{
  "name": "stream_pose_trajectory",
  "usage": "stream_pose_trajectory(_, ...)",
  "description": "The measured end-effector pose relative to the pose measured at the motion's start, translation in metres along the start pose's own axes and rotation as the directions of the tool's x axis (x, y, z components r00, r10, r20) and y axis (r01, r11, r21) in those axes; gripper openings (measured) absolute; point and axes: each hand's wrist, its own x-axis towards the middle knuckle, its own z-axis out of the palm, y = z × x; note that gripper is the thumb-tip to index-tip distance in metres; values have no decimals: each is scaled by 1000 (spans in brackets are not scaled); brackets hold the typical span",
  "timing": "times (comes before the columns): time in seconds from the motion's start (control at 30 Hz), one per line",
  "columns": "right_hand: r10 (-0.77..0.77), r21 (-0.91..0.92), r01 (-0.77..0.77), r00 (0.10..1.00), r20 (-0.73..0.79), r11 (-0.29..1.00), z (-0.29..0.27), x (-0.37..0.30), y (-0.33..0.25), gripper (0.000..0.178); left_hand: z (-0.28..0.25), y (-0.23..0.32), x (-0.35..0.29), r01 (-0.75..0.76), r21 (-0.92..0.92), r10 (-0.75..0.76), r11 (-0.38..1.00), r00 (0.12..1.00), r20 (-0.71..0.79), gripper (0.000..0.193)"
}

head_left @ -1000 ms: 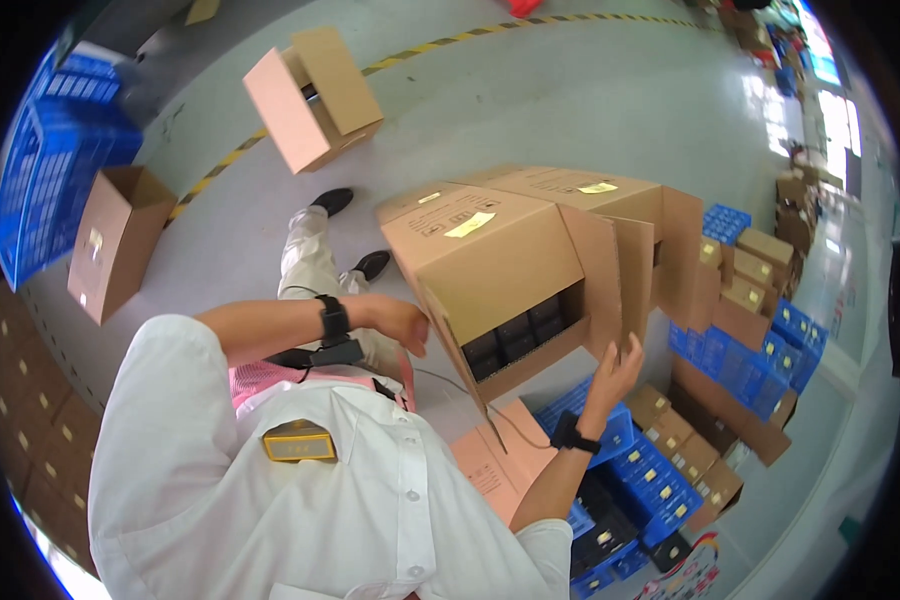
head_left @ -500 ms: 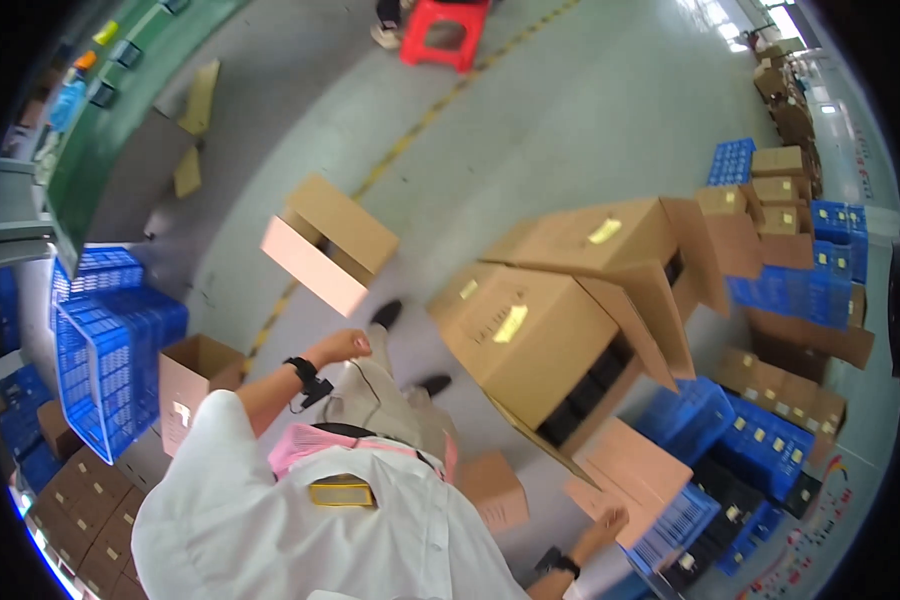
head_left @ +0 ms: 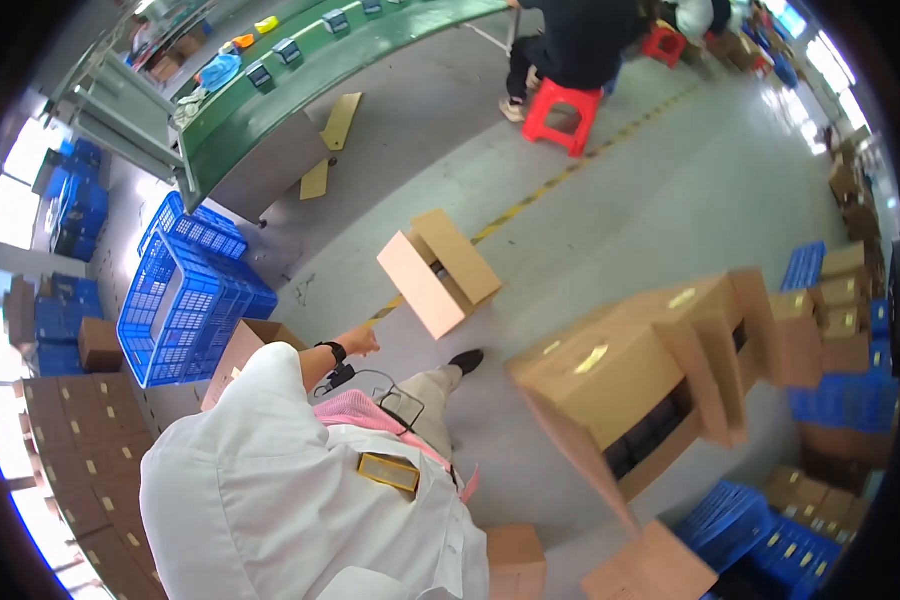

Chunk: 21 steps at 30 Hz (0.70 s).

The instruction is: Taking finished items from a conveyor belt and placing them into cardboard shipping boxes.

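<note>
My left hand (head_left: 364,342) hangs at my left side, with a dark band and a small black device at the wrist. It holds nothing that I can see, its fingers loosely bent and a little apart. Nearest to it on the floor stands an open cardboard box (head_left: 425,285), its flaps up and something dark inside. My right hand is out of the picture. A large carton (head_left: 595,385) lies to the right, its open end showing dark packed items. At the lower right is part of a brown cardboard box (head_left: 650,568).
Blue plastic crates (head_left: 195,300) and an open carton (head_left: 240,350) stand at left. A green conveyor table (head_left: 270,95) runs along the back. Beyond, a person sits on a red stool (head_left: 562,115). More boxes and blue crates (head_left: 720,525) line the right side.
The view has swung toward the left, showing more of the conveyor and the seated person. My right hand, earlier by the cardboard box at lower right, has left the picture.
</note>
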Motion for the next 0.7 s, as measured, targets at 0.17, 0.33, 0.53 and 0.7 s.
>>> stream_pose_trajectory(0.17,499,601,-517,839,215,610,-50,79,-234,11,57,-42,-18,10,-33,-6,999,992,127,20)
stream_pose_trajectory(0.33,789,898,-376,612,56,228,-4,-32,-201,22,124,-61,-33,-272,170,214,947,932,294,17)
stream_pose_trajectory(0.53,939,902,-361,321,-119,238,57,-156,-205,23,111,-37,-12,-227,127,130,966,843,522,16)
stream_pose_trajectory(0.7,981,982,-135,161,-107,129,121,-152,-195,15,104,5,21,-484,444,178,755,801,571,20)
